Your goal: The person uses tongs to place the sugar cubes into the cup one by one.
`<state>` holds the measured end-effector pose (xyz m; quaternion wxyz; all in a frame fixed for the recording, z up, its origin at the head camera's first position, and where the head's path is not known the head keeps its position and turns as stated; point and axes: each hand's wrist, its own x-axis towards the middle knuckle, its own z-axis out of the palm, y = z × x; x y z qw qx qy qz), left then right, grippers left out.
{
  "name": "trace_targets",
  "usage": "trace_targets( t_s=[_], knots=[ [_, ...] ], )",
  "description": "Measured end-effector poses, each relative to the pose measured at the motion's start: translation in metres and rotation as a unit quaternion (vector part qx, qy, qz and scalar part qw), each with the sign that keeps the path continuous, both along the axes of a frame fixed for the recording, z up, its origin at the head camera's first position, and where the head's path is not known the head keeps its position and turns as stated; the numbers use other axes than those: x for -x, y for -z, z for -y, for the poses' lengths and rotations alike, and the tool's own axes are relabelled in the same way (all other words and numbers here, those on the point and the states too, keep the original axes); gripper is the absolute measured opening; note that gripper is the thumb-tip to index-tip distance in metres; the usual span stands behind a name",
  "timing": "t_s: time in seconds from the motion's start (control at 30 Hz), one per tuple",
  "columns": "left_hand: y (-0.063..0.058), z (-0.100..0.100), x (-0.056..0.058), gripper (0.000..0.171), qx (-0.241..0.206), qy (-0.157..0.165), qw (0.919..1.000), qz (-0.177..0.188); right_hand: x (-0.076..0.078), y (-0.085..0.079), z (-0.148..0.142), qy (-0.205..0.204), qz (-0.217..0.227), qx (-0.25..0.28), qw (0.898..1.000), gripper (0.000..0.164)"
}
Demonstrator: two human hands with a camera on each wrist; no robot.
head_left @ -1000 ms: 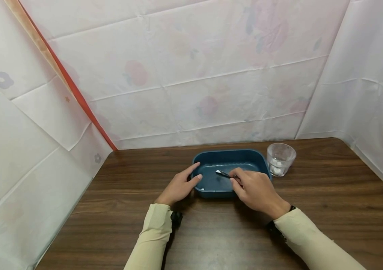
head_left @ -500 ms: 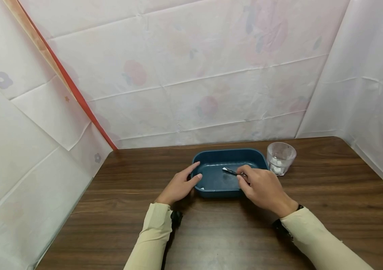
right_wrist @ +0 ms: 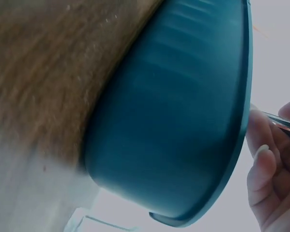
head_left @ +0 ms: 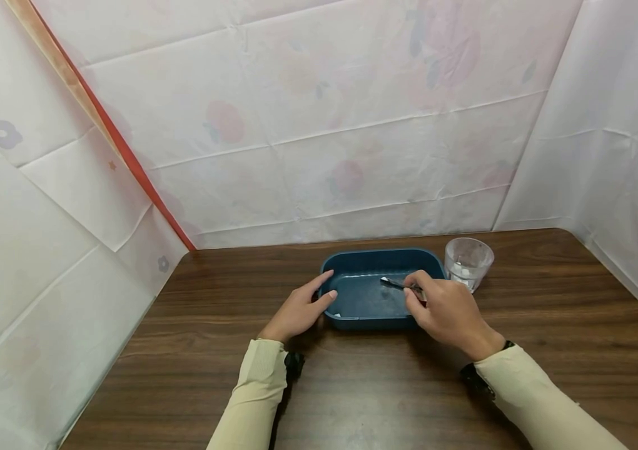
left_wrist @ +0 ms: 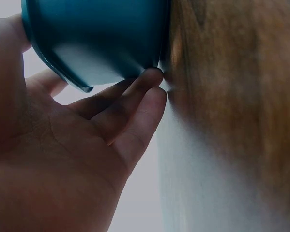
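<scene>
In the head view a blue rectangular container (head_left: 366, 303) stands on the table. My left hand (head_left: 295, 311) holds its left end, thumb and index finger over the rim. Lower fingers press its outer wall in the left wrist view, close to the table. My right hand (head_left: 447, 310) pinches dark tweezers (head_left: 393, 284) between thumb and fingers, over the container's right side. A small white piece (head_left: 384, 279) is at the tweezers' tip. Another white piece (head_left: 337, 315) lies in the container's near left corner. The right wrist view shows the container's outer wall (right_wrist: 174, 106) beside the fingers.
A clear glass (head_left: 470, 257) stands just right of the container, with several white pieces (head_left: 460, 270) inside; my right hand partly covers its base. The wooden table (head_left: 223, 294) ends at a white patterned sheet (head_left: 308, 187) behind, with more sheeting on both sides.
My right hand has moved right with the tweezers and the white piece, from the container's middle toward the glass. My left hand and the container have stayed put.
</scene>
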<state>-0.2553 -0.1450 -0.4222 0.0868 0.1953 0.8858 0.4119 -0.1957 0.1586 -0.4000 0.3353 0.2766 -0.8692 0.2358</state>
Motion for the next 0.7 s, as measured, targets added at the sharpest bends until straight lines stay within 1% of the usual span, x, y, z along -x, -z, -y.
trace_targets(
  t_s=[0.3,0.57,0.7],
  knots=[
    [0.000,0.000,0.000,0.060,0.000,-0.001,1.0000,-0.002,0.001,-0.005,-0.006,0.008,-0.002,0.015,1.000,0.004],
    [0.001,0.000,-0.001,0.062,0.005,0.000,1.0000,0.002,0.002,-0.005,-0.011,0.021,-0.015,0.016,1.000,0.003],
    [0.000,0.000,-0.001,0.061,0.003,-0.002,1.0000,0.001,0.003,-0.008,-0.013,0.025,-0.030,0.021,0.999,0.003]
  ],
)
